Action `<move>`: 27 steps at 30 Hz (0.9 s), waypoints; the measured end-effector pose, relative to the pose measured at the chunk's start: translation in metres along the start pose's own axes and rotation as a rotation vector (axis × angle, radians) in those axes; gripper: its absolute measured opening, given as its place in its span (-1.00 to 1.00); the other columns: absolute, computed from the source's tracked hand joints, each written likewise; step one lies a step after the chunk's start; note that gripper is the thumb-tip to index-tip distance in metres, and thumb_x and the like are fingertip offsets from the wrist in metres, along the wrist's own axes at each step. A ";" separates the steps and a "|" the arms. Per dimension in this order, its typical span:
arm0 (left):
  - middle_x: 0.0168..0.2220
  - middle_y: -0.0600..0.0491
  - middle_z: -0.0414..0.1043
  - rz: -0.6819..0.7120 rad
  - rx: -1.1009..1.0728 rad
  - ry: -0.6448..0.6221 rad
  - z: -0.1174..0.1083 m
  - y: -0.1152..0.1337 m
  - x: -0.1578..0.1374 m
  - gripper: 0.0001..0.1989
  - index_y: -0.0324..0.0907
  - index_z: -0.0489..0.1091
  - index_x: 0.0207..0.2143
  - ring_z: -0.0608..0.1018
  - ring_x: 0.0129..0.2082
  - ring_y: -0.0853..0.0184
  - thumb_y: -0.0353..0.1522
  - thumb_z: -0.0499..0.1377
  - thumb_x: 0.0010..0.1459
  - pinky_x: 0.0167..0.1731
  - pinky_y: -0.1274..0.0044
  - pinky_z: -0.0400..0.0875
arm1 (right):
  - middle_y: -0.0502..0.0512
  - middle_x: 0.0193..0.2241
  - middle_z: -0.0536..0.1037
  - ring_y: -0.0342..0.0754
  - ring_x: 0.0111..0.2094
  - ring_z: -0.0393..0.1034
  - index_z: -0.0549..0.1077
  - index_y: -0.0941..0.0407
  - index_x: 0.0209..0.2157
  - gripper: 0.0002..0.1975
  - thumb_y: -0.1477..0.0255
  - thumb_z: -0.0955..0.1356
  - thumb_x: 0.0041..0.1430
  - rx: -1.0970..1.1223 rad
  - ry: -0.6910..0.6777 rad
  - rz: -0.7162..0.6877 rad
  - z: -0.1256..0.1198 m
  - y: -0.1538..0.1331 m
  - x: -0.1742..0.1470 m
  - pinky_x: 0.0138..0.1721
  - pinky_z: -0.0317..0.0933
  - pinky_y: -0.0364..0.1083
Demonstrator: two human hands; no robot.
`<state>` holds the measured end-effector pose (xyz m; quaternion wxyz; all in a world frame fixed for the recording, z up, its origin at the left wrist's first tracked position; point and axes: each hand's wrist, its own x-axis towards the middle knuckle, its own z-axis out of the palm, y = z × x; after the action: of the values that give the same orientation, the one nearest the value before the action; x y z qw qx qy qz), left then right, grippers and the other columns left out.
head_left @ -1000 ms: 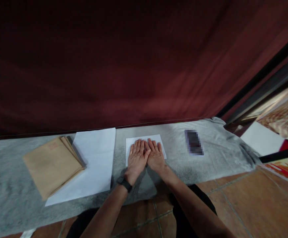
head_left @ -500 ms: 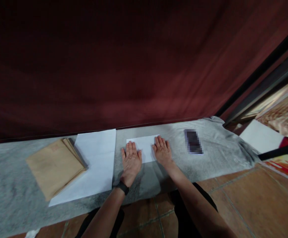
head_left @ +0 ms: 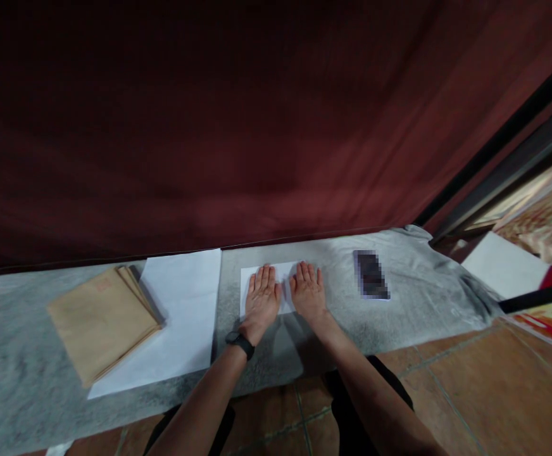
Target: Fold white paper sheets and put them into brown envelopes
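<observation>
A small white sheet of paper (head_left: 247,285), apparently folded, lies on the grey cloth in front of me. My left hand (head_left: 263,296) rests flat on its left half, fingers stretched out, with a dark watch on the wrist. On the right end of the paper, my right hand (head_left: 308,291) is also flat, palm down. The two hands are close together with a narrow strip of paper between them. Left of them are larger white sheets (head_left: 190,310), partly covered by a stack of brown envelopes (head_left: 105,320).
A blurred-out phone-like dark object (head_left: 371,275) lies to the right on the grey cloth (head_left: 428,291). A dark red curtain (head_left: 257,139) hangs behind the cloth-covered surface. A black frame bar (head_left: 504,133) and a white box-like thing (head_left: 506,266) are at the far right. Below is a tiled floor (head_left: 475,392).
My left hand has slid right across the paper, closer to my right hand, and uncovered the paper's left end. My right hand has hardly moved.
</observation>
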<state>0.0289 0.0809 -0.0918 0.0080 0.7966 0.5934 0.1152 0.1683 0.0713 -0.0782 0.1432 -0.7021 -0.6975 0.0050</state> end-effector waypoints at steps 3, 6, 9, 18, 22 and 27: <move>0.43 -0.17 0.02 0.016 0.025 -0.032 0.001 -0.003 -0.001 -0.43 -0.36 0.07 0.39 0.03 0.45 0.15 -0.39 -0.17 0.39 0.41 0.22 -0.08 | 0.22 0.39 0.16 0.11 0.40 0.03 0.21 0.21 0.35 -0.47 0.29 0.08 0.50 0.098 -0.022 -0.147 0.003 -0.017 0.006 0.39 -0.13 0.15; 0.43 -0.14 0.02 0.025 0.030 -0.050 0.001 -0.005 0.000 -0.43 -0.31 0.06 0.40 0.03 0.45 0.17 -0.42 -0.15 0.37 0.41 0.22 -0.07 | 0.19 0.37 0.22 0.03 0.38 0.07 0.22 0.17 0.36 -0.48 0.30 0.06 0.51 0.153 -0.054 -0.235 0.009 -0.027 0.009 0.38 -0.08 0.10; 0.43 -0.19 0.02 -0.016 0.024 -0.035 -0.001 -0.010 -0.001 -0.43 -0.39 0.07 0.39 0.04 0.45 0.16 -0.41 -0.18 0.39 0.41 0.25 -0.05 | 0.24 0.35 0.23 0.07 0.38 0.08 0.23 0.20 0.35 -0.49 0.31 0.09 0.50 0.114 -0.037 -0.212 0.015 -0.022 0.009 0.37 -0.05 0.12; 0.42 -0.24 0.01 -0.120 -0.003 0.016 -0.012 -0.026 -0.019 -0.40 -0.46 0.06 0.38 0.04 0.45 0.14 -0.28 -0.17 0.42 0.41 0.27 -0.08 | 0.25 0.38 0.16 0.17 0.37 0.10 0.18 0.21 0.37 -0.44 0.23 0.10 0.49 -0.004 0.039 -0.149 0.019 0.012 0.002 0.35 -0.06 0.17; 0.42 -0.26 0.02 -0.127 -0.029 0.021 -0.015 -0.030 -0.027 -0.39 -0.44 0.06 0.39 0.04 0.45 0.14 -0.26 -0.14 0.41 0.40 0.26 -0.05 | 0.28 0.38 0.16 0.21 0.36 0.11 0.17 0.23 0.38 -0.42 0.22 0.10 0.49 -0.022 0.047 -0.144 0.017 0.025 -0.001 0.35 -0.06 0.19; 0.40 -0.31 0.07 -0.145 -0.039 0.047 -0.016 -0.038 -0.037 -0.38 -0.48 0.11 0.36 0.12 0.42 0.06 -0.25 -0.11 0.40 0.38 0.22 0.03 | 0.30 0.37 0.17 0.25 0.36 0.11 0.18 0.25 0.37 -0.40 0.19 0.12 0.48 -0.044 0.042 -0.104 0.015 0.036 -0.002 0.34 -0.08 0.24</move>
<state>-0.0196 0.0545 -0.0887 0.0178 0.7483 0.6471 0.1446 0.2007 0.0730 -0.1010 0.1424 -0.6679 -0.7298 -0.0327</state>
